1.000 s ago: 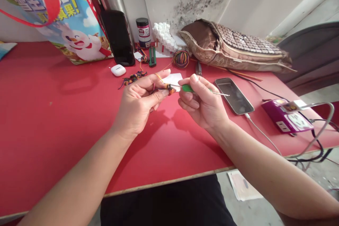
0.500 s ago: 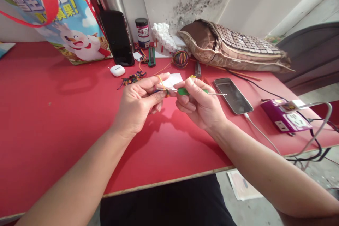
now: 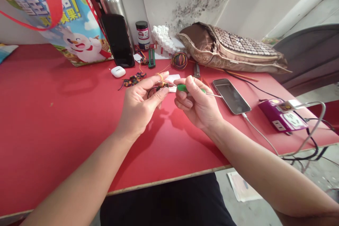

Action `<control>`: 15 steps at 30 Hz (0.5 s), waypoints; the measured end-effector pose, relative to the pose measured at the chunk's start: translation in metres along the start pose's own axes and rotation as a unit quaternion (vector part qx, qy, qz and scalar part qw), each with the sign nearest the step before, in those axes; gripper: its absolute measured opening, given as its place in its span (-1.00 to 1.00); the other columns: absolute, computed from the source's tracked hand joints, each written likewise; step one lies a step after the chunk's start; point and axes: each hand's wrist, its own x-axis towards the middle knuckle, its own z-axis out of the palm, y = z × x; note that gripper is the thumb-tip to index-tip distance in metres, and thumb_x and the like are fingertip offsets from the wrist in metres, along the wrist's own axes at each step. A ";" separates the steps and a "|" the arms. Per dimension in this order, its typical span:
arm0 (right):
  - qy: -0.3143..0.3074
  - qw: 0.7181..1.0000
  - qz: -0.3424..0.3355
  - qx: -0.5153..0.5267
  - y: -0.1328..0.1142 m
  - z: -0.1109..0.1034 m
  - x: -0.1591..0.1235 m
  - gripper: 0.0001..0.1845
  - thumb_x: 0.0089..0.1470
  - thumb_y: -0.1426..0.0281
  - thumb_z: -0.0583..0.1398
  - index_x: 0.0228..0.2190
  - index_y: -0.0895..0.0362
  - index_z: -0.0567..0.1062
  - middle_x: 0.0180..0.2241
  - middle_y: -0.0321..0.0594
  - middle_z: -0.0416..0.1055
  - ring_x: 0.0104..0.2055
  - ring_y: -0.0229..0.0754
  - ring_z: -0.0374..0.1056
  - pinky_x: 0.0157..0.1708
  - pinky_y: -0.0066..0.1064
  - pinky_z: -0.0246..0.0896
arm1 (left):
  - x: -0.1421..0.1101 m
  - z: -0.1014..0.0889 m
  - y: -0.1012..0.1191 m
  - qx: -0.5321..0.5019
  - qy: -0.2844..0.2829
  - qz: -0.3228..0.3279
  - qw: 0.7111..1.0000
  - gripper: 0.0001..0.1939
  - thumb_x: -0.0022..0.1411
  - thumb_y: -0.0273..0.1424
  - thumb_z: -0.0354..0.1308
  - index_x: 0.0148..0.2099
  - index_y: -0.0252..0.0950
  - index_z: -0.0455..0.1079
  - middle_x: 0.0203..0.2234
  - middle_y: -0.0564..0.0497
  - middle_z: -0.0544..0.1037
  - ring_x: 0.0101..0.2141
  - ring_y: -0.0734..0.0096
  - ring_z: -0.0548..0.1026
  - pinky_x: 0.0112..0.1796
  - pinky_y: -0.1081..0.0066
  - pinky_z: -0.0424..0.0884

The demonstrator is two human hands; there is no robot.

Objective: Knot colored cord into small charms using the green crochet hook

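My right hand (image 3: 200, 104) is closed around the green handle of a crochet hook (image 3: 182, 88), whose thin metal ends stick out to both sides. My left hand (image 3: 144, 104) pinches a small piece of multicoloured yarn work (image 3: 162, 85) between thumb and fingers, with a yellow strand looped over the index finger. The left end of the hook reaches the yarn work; its tip is hidden there. Behind the hands lie a ball of multicoloured yarn (image 3: 179, 60) and a knotted multicoloured piece (image 3: 134, 79).
Along the back stand a printed bag (image 3: 82, 42), a black phone (image 3: 119, 40), a jar (image 3: 142, 35) and a brown sequined bag (image 3: 235, 49). Near them are a white earbud case (image 3: 118, 71) and a green cutter (image 3: 151, 58). At right are a charging phone (image 3: 231, 96) and a purple power strip (image 3: 284, 116).
The yarn work has turned in my left fingers, and a dark loop now shows beside it. The hook has shifted slightly left and up. The view has moved a little.
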 end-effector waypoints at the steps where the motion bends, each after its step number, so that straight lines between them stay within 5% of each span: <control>1: 0.002 1.000 0.004 0.003 0.000 0.000 0.000 -0.57 0.14 0.01 0.50 -0.30 0.12 0.64 -0.57 -0.46 0.28 -0.61 -0.45 -0.03 -0.58 -0.45 -0.06 | 0.001 -0.001 -0.001 0.006 0.006 0.008 1.000 -0.70 0.18 -0.43 0.51 -0.01 -0.13 0.76 -0.26 0.01 0.73 -0.55 0.58 0.33 -0.56 0.43 0.25; 6: 0.013 1.000 0.015 0.018 0.000 0.001 -0.001 -0.58 0.08 0.03 0.53 -0.34 0.12 0.66 -0.58 -0.44 0.30 -0.60 -0.44 -0.04 -0.58 -0.45 -0.08 | 0.005 -0.004 -0.003 0.024 0.032 0.041 0.998 -0.72 0.17 -0.46 0.50 -0.05 -0.12 0.79 -0.36 0.03 0.71 -0.62 0.63 0.24 -0.63 0.45 0.17; 12: -0.016 0.999 0.031 0.022 -0.004 -0.001 -0.001 -0.67 0.15 0.10 0.48 -0.33 0.13 0.69 -0.54 -0.39 0.35 -0.59 -0.42 0.02 -0.57 -0.44 -0.03 | 0.007 -0.005 -0.002 0.017 0.040 0.022 0.999 -0.83 0.11 -0.48 0.53 -0.21 -0.16 0.78 -0.16 -0.02 0.77 -0.65 0.69 0.22 -0.67 0.44 0.14; 15: -0.048 0.997 0.027 0.050 -0.007 -0.003 -0.002 -0.76 0.17 0.22 0.45 -0.30 0.15 0.73 -0.51 -0.34 0.42 -0.57 -0.42 0.08 -0.55 -0.45 0.03 | 0.006 -0.003 -0.001 -0.007 0.038 0.011 0.999 -0.74 0.11 -0.47 0.55 -0.12 -0.14 0.78 -0.31 0.05 0.72 -0.64 0.65 0.22 -0.66 0.43 0.12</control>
